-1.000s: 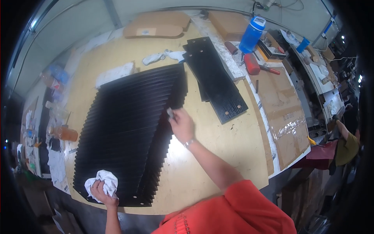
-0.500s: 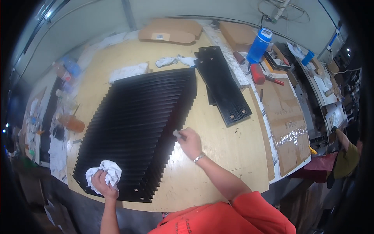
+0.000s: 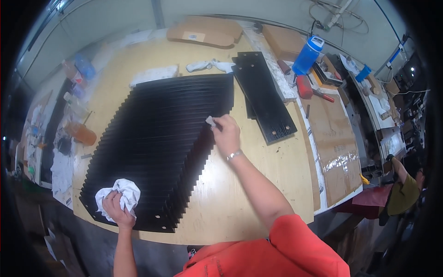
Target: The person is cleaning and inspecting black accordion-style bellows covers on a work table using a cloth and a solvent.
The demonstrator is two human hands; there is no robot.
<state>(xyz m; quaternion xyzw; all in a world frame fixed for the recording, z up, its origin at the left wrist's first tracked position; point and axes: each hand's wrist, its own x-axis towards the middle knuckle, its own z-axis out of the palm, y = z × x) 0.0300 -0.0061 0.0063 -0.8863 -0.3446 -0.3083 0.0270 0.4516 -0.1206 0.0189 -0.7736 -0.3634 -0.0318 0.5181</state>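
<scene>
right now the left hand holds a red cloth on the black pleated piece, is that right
Not quite: the head view shows the cloth is white, not red. The left hand does hold it on the black pleated piece.

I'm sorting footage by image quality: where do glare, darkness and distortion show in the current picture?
Head view: glare on the taped cardboard; head view: the pleated block is dark, its folds faint mid-surface; head view: the near edge of the table bows, and the picture's corners are black.
</scene>
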